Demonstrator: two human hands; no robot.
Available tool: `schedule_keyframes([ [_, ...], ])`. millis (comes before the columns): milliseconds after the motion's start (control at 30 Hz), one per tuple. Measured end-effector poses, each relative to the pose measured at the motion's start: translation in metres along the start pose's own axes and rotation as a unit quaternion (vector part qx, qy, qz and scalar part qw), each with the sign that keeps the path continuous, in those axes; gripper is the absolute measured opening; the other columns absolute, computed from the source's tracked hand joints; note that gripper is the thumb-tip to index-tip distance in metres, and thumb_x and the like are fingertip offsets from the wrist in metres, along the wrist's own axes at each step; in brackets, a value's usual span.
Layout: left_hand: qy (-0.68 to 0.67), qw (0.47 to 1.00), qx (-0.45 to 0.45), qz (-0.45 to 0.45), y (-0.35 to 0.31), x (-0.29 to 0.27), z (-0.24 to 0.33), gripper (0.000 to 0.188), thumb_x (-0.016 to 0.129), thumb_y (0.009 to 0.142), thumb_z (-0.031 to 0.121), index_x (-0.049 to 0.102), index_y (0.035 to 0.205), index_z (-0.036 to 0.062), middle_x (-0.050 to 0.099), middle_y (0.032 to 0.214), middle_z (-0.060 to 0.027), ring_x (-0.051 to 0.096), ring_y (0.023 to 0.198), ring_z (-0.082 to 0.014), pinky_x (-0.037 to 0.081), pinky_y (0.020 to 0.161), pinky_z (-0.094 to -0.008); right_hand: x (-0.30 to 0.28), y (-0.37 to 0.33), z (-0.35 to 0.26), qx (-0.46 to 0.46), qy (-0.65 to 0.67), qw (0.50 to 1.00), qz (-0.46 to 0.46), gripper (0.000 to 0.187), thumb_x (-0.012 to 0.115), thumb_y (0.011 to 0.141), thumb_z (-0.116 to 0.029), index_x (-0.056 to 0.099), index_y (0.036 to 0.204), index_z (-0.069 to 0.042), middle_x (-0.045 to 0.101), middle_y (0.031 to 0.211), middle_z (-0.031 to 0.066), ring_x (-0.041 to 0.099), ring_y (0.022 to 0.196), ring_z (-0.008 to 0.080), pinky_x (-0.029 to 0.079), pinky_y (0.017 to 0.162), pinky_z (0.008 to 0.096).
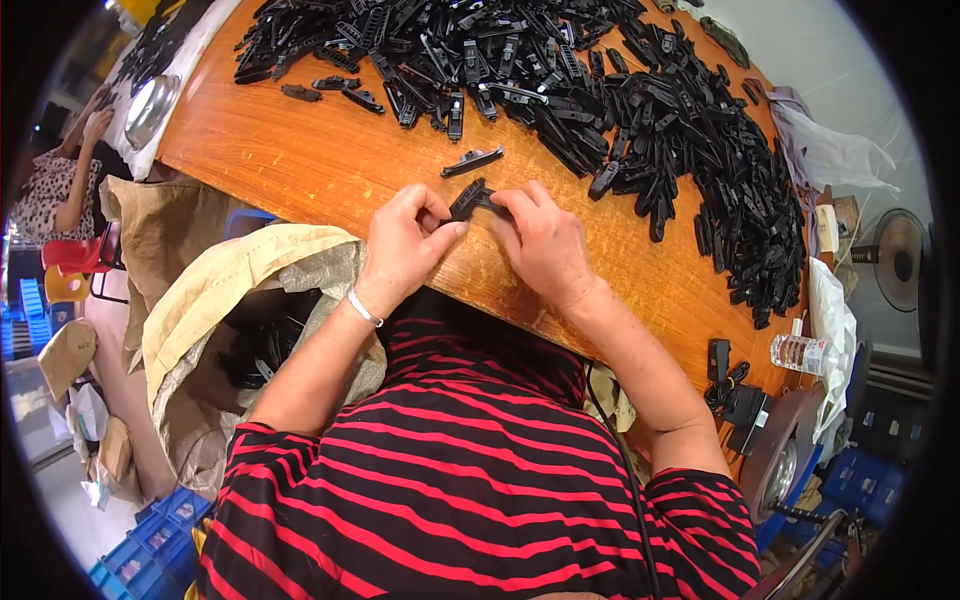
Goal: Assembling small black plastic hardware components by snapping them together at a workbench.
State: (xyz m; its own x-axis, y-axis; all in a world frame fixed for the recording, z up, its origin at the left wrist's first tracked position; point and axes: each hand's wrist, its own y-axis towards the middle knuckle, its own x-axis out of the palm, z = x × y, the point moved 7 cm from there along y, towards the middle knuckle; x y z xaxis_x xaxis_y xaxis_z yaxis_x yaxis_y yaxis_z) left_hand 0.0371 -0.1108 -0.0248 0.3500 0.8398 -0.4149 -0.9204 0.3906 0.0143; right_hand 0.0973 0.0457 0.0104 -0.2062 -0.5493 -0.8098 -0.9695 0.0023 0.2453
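Near the front edge of the wooden table [330,150], both my hands hold black plastic parts close together. My left hand [405,235] pinches a dark, ridged plastic part [466,200] between thumb and fingers. Fingers and thumb of my right hand [545,240] are closed on a black piece touching it, mostly hidden by the fingertips; I cannot tell whether the two are one part. Just beyond my fingers lies a single long black plastic part [472,161]. A big heap of similar black plastic parts [540,75] spreads over the far side and down the right.
An open woven sack [250,250] with dark pieces inside stands left of my lap. At the right edge are a clear plastic bottle [797,352], a black adapter with cable [745,405] and a fan [893,258]. Another person [65,190] sits at far left.
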Motion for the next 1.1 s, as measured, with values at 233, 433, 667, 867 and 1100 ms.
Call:
schedule_keyframes([
  [233, -0.34, 0.932, -0.103, -0.07, -0.001, 0.036, 0.013, 0.02, 0.072, 0.089, 0.015, 0.056, 0.088, 0.0033, 0.059, 0.076, 0.0006, 0.054, 0.066, -0.0037, 0.045, 0.057, -0.0191, -0.003, -0.009, -0.014, -0.06, 0.096, 0.988, 0.101, 0.041, 0.067, 0.086, -0.01, 0.056, 0.124, -0.001, 0.065, 0.092, 0.0117, 0.061, 0.062, 0.0184, 0.05, 0.057, 0.0308],
  [433, -0.337, 0.937, -0.076, -0.049, 0.011, 0.027, 0.024, 0.028, 0.067, 0.09, 0.007, 0.048, 0.11, 0.0028, 0.06, 0.09, -0.0044, 0.06, 0.076, -0.0095, 0.052, 0.067, -0.0232, -0.001, -0.01, 0.029, 0.208, 0.402, 0.891, -0.042, 0.029, 0.053, 0.098, -0.008, 0.058, 0.126, -0.001, 0.059, 0.073, 0.0007, 0.052, 0.054, 0.0043, 0.042, 0.047, 0.0202],
  [667, -0.275, 0.951, -0.035, -0.139, 0.038, 0.029, 0.027, 0.016, 0.069, 0.088, 0.008, 0.059, 0.098, 0.0003, 0.063, 0.079, -0.0034, 0.059, 0.065, -0.007, 0.051, 0.059, -0.0223, -0.004, 0.004, 0.039, 0.235, 0.398, 0.88, -0.108, 0.022, 0.06, 0.096, -0.012, 0.066, 0.114, -0.001, 0.062, 0.071, 0.0018, 0.051, 0.046, 0.0059, 0.041, 0.042, 0.0213],
  [867, -0.184, 0.976, -0.063, -0.098, 0.048, 0.033, 0.005, 0.017, 0.073, 0.085, 0.014, 0.062, 0.087, 0.0002, 0.062, 0.069, -0.002, 0.057, 0.061, -0.0066, 0.047, 0.055, -0.0224, 0.005, 0.01, 0.059, 0.28, 0.314, 0.902, -0.095, 0.022, 0.069, 0.091, -0.018, 0.057, 0.087, 0.0, 0.063, 0.064, 0.0056, 0.049, 0.041, 0.0078, 0.038, 0.038, 0.0225],
  [1100, -0.063, 0.998, -0.012, -0.02, 0.049, 0.029, -0.004, 0.023, 0.077, 0.079, 0.021, 0.066, 0.079, 0.0006, 0.064, 0.067, -0.0034, 0.058, 0.061, -0.0108, 0.048, 0.059, -0.0286, 0.016, 0.011, 0.065, 0.29, 0.334, 0.892, -0.095, 0.023, 0.069, 0.091, -0.018, 0.053, 0.086, -0.002, 0.062, 0.062, 0.0061, 0.05, 0.041, 0.0087, 0.038, 0.037, 0.0229],
])
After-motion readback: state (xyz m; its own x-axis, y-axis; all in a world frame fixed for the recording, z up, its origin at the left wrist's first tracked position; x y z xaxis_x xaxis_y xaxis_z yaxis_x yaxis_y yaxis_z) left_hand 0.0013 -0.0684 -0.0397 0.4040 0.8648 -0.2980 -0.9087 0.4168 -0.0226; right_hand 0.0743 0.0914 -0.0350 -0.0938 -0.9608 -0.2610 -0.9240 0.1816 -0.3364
